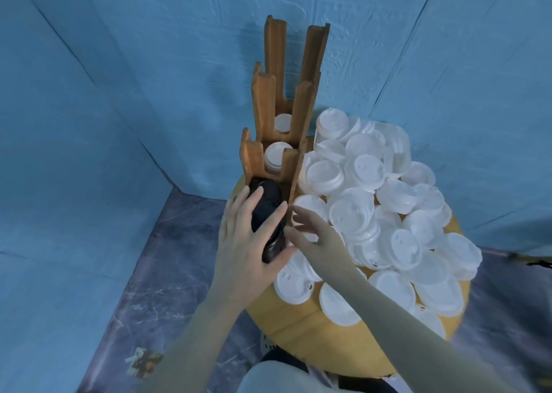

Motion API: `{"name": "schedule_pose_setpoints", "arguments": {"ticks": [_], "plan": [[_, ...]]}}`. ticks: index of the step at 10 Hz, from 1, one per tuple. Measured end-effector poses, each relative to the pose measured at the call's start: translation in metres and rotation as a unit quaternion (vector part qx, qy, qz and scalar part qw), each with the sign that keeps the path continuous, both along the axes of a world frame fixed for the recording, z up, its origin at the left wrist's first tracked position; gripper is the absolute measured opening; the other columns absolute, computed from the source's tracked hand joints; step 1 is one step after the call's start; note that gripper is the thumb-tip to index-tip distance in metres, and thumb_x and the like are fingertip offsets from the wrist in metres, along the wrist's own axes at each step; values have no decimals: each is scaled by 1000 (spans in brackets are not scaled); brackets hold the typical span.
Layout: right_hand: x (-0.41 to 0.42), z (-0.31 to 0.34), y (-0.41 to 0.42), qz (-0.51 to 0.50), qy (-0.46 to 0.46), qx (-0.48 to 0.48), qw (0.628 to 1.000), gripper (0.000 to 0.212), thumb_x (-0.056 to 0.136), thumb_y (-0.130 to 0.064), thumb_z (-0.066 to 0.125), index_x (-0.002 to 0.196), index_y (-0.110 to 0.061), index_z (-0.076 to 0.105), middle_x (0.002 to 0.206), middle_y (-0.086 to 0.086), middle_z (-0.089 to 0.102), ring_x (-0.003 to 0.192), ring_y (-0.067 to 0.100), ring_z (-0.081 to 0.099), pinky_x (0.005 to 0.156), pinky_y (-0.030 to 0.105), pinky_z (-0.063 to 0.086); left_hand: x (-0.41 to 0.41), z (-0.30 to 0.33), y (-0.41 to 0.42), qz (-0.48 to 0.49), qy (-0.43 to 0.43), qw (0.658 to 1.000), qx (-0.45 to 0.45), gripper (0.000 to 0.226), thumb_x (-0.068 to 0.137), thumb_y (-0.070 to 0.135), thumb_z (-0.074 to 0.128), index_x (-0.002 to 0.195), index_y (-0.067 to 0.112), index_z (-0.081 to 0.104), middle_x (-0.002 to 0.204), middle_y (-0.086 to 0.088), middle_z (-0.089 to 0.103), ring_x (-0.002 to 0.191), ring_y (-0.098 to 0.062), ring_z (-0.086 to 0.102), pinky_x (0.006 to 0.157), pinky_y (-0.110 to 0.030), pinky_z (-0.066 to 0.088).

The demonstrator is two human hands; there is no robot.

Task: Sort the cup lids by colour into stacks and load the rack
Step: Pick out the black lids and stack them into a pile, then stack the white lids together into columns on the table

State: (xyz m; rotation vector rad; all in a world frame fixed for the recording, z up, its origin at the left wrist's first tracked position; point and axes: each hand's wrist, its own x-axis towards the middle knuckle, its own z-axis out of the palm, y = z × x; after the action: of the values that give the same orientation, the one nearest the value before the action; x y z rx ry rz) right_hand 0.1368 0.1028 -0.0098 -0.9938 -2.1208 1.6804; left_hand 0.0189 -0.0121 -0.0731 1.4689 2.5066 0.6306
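Note:
A stack of black lids (266, 210) lies tilted into the nearest slot of the wooden rack (280, 114). My left hand (248, 243) grips this stack from the left and below. My right hand (310, 231) hovers just right of the stack with loosely spread fingers, over white lids. The middle slot holds a stack of white lids (276, 156), and the slot behind it shows more white lids (283, 123). A big loose heap of white lids (379, 201) covers the round yellow table (313, 324) to the right of the rack.
Blue textured walls close in behind and on both sides. The floor is grey marble pattern, with a small printed scrap (143, 362) lying at lower left. A dark object (534, 261) pokes in at the right edge.

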Motion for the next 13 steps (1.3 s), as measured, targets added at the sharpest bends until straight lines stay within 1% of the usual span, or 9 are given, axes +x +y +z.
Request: {"name": "schedule_pose_setpoints", "arguments": {"ticks": [1,3,4,5,6,7,9,11,13], "plan": [[30,-2,6,-52,-3,19,998,42,94,-30,62,134,-26,54,126,-14,59,112,-3,56,86,14,50,27,24,12,-80,-16,992,95,60,97,55,47,152,31,38,162,-10,24,153,-34,12,117,-59,25],[101,-17,17,-162,-23,57,985,34,95,-22,61,128,-29,58,120,-13,61,111,-1,56,81,8,47,71,47,31,-123,-60,977,163,53,89,23,72,138,10,56,146,-23,48,143,-29,26,122,-34,18],[138,-33,17,-197,-45,91,975,34,94,-20,61,124,-36,55,121,-14,60,112,-2,54,91,23,49,76,34,32,-174,-13,977,125,51,93,43,55,140,25,51,144,-6,47,144,-25,32,116,-49,35],[176,-54,9,-194,-111,189,956,34,94,-18,61,126,-29,57,124,-13,57,120,5,47,99,34,46,89,14,28,-165,-60,981,78,53,92,47,49,141,27,51,143,1,44,141,-22,36,111,-48,41],[203,-76,-1,-109,-144,347,920,29,95,-27,56,123,-21,62,129,-7,58,129,13,43,105,38,38,101,-1,24,-176,-48,982,46,54,91,45,55,142,28,49,142,1,49,137,-16,35,107,-48,46],[210,-97,-11,-16,-152,394,906,38,93,-34,50,128,-25,58,140,-4,51,139,19,36,108,37,28,110,-9,32,-199,-39,979,32,53,91,43,56,140,29,47,138,4,55,135,-12,36,107,-48,45],[195,-136,8,-24,-140,447,883,63,90,-45,53,145,-18,39,149,-3,42,144,19,29,117,41,18,100,-27,71,-280,30,960,-2,63,92,54,46,149,29,35,144,8,51,146,-19,29,122,-50,19],[187,-166,7,-95,-134,528,833,56,95,-54,35,140,-21,45,144,-2,50,139,21,37,107,50,31,98,-44,77,-335,95,937,31,67,94,64,42,151,29,38,147,4,48,149,-19,26,120,-48,12],[184,-184,1,-163,-64,583,793,54,84,-56,47,127,-25,55,133,-6,59,134,18,43,107,42,27,101,-70,68,-342,132,929,57,75,88,72,42,153,35,32,149,9,44,149,-14,23,120,-46,5]]}}
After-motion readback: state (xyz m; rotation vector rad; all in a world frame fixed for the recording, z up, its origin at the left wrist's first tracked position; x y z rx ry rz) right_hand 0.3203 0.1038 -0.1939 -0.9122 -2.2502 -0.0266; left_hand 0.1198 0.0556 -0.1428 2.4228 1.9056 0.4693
